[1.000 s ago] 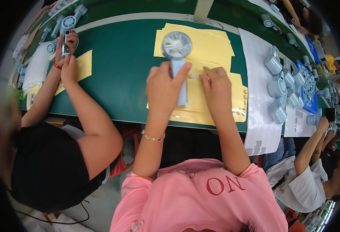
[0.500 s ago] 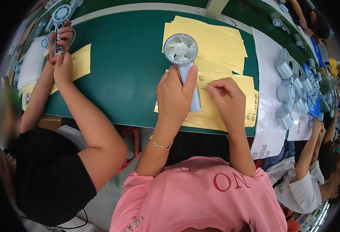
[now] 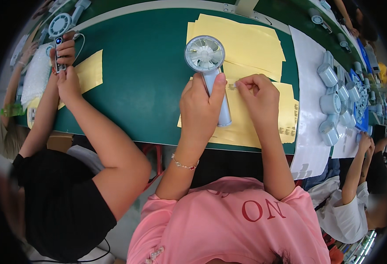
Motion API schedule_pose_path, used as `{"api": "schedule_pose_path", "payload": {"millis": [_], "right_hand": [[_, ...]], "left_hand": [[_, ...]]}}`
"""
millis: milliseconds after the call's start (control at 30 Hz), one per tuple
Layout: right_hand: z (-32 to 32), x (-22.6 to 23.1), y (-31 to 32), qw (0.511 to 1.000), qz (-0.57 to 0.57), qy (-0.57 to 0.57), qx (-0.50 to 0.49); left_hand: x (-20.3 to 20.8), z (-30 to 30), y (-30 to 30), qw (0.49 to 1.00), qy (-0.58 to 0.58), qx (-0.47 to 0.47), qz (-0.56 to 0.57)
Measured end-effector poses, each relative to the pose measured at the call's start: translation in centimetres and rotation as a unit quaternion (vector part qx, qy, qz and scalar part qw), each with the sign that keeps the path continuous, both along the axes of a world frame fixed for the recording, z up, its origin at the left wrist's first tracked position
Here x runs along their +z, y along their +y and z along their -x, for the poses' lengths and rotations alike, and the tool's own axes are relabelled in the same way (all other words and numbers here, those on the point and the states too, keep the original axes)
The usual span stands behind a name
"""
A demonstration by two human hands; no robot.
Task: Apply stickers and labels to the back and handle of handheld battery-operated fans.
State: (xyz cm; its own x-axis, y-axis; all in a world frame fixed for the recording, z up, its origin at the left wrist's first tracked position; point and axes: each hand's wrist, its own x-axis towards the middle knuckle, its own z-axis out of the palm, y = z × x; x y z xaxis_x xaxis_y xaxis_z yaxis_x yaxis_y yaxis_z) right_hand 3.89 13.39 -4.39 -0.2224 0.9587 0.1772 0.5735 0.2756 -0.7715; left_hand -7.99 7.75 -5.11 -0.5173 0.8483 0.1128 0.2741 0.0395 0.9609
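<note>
My left hand [image 3: 201, 105] is wrapped round the pale blue handle of a handheld fan [image 3: 205, 53]. The fan stands head away from me, its clear round grille facing up. To its right, my right hand [image 3: 261, 99] has thumb and forefinger pinched at a small pale label [image 3: 233, 86], close over a yellow sticker sheet [image 3: 242, 130]. Grey printed labels show along that sheet's right edge. More yellow sheets [image 3: 246, 42] lie overlapping behind the fan.
On my left a co-worker's hands [image 3: 66, 66] hold another fan over the green table [image 3: 132, 79]. Several light blue fan parts [image 3: 330, 103] stand on white paper [image 3: 305, 79] to my right, with a blue tray [image 3: 361, 119] beyond. Another person's hands [image 3: 365, 143] work there.
My right hand has moved slightly away from me over the yellow sheet, the pinch kept. The fan stays in my left hand, nearly still. The co-worker's fan on the left has turned.
</note>
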Motion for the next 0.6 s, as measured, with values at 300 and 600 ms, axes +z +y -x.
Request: {"api": "schedule_pose_path", "payload": {"millis": [300,600], "right_hand": [[-1.5,0.9,-1.1,0.991,0.052,0.09,0.082],[-9.0,4.2,-6.3,0.83,0.283,0.441,0.189]], "left_hand": [[0.0,0.4,0.1,0.999,-0.026,-0.007,-0.038],[3.6,1.2,-1.2,0.99,0.142,-0.009,0.006]]}}
